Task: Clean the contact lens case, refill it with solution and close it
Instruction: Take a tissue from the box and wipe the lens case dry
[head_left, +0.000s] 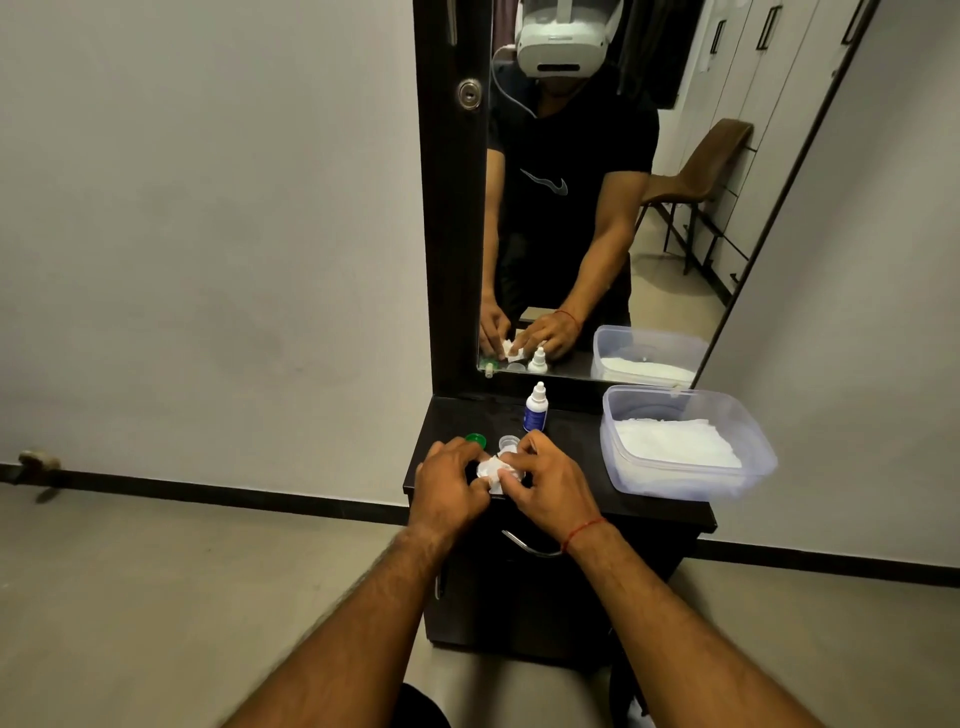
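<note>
Black dresser top (571, 499), mirror (597, 208), grey wall (208, 234), both hands' fingers (511, 480) pinching tissue (491, 470)

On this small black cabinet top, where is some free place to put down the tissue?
Free patches: the back left corner of the cabinet top, behind the green cap, and the strip between the solution bottle and the plastic tub. The front middle is crowded: the left hand and right hand hold a tissue there, beside the clear cap.

Grey walls (208, 208), beige floor (156, 597), dark mirrored dresser (649, 514).
</note>
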